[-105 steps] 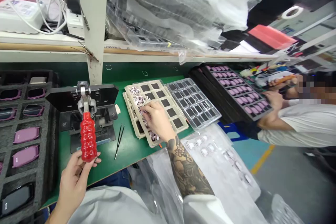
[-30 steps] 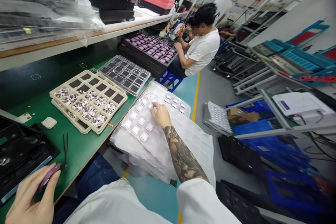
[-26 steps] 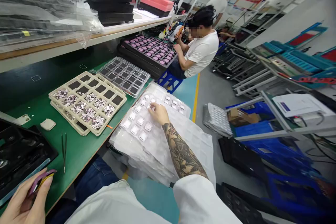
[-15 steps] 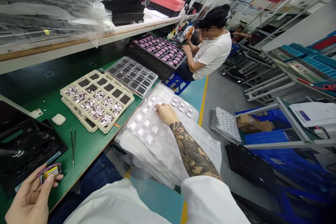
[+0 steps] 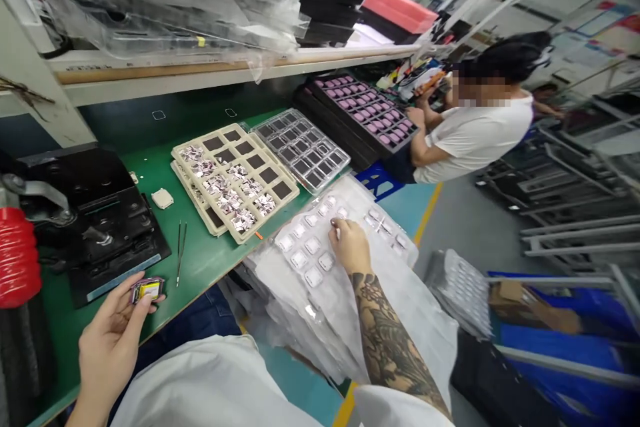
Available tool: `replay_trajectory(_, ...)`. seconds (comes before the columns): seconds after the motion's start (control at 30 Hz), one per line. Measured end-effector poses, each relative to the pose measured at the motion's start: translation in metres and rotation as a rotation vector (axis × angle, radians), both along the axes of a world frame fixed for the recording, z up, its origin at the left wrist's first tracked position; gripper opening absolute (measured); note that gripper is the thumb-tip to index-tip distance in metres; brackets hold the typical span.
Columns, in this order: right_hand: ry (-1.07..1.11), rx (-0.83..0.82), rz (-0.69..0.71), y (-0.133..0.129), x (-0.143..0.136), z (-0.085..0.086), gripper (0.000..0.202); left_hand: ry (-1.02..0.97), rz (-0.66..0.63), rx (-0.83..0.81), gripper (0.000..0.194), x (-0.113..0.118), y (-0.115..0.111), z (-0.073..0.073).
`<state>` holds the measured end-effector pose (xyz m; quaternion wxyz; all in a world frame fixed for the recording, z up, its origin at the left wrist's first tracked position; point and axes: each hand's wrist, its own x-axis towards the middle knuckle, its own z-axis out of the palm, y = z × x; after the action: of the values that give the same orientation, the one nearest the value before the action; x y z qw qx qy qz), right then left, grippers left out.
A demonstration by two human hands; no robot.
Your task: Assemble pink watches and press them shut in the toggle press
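A purple case (image 5: 149,284) baring a yellow block (image 5: 149,289) sits lower left, pinched in the grip of the left hand (image 5: 114,332). The right hand (image 5: 353,247), earlier over the beige tray (image 5: 278,208), now hovers at center over a clear tray (image 5: 326,232) of white pieces (image 5: 313,277); whether its grip pinches anything is unclear. Pale bits (image 5: 243,220) and dark squares (image 5: 283,189) fill the beige tray.

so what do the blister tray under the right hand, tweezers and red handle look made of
Blister tray: probably thin translucent plastic, with glossy pockets. Tweezers: likely dark metal, given slim prongs; finish unclear. Red handle: plastic or rubber, with glossy highlights.
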<state>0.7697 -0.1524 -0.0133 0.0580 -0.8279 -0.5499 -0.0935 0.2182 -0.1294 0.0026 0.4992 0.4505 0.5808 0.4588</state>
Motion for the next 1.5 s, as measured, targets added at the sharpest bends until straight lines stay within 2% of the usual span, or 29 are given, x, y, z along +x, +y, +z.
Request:
replay_trajectory(0.27, 0.073, 0.022, 0.059, -0.009, -0.019, 0.008, 0.03, 0.076, 0.019, -0.006, 0.063, -0.002, -0.002, 0.001)
replay_trajectory(0.4, 0.155, 0.17, 0.064, -0.007, -0.03, 0.025, 0.037, 0.089, 0.023, -0.056, 0.067, -0.003, 0.0, 0.0)
replay_trajectory(0.5, 0.239, 0.308, 0.113, -0.004, -0.056, 0.044, 0.036, 0.024, -0.016, -0.082, 0.068, 0.0, 0.001, 0.0)
replay_trajectory(0.6, 0.425, 0.438, 0.222, 0.006, -0.115, 0.056, 0.032, -0.043, -0.049, -0.081, 0.064, 0.01, 0.002, 0.004)
replay_trajectory(0.7, 0.802, 0.51, 0.424, 0.023, -0.203, 0.061, 0.025, -0.127, -0.072, -0.088, 0.057, 0.023, 0.005, 0.009)
replay_trajectory(0.77, 1.007, 0.398, 0.631, 0.035, -0.264, 0.064, 0.025, -0.181, -0.081, -0.091, 0.051, 0.027, 0.008, 0.013)
replay_trajectory(0.83, 1.128, 0.215, 0.861, 0.045, -0.315, 0.067, 0.03, -0.2, -0.072, -0.066, 0.044, 0.025, 0.011, 0.016)
replay_trajectory(0.9, 1.149, 0.044, 1.071, 0.054, -0.353, 0.069, 0.034, -0.171, -0.043, -0.018, 0.042, 0.018, 0.013, 0.018)
replay_trajectory(0.97, 1.109, -0.027, 1.2, 0.062, -0.379, 0.067, 0.033, -0.139, 0.013, 0.028, 0.047, 0.011, 0.013, 0.018)
replay_trajectory(1.03, 1.063, 0.03, 1.208, 0.068, -0.394, 0.063, 0.031, -0.162, 0.082, 0.056, 0.05, 0.005, 0.013, 0.016)
replay_trajectory(1.13, 1.019, 0.135, 1.126, 0.071, -0.405, 0.056, 0.026, -0.27, 0.194, 0.093, 0.047, 0.002, 0.015, 0.009)
replay_trajectory(1.23, 0.98, 0.103, 1.144, 0.067, -0.409, 0.052, 0.024, -0.317, 0.267, 0.113, 0.047, 0.001, 0.019, 0.004)
replay_trajectory(1.4, 1.068, 0.076, 1.096, 0.06, -0.405, 0.051, 0.029, -0.293, 0.267, 0.086, 0.045, -0.004, 0.021, 0.004)
replay_trajectory(1.5, 1.068, 0.166, 1.085, 0.065, -0.395, 0.053, 0.038, -0.327, 0.211, 0.059, 0.045, -0.008, 0.02, 0.008)
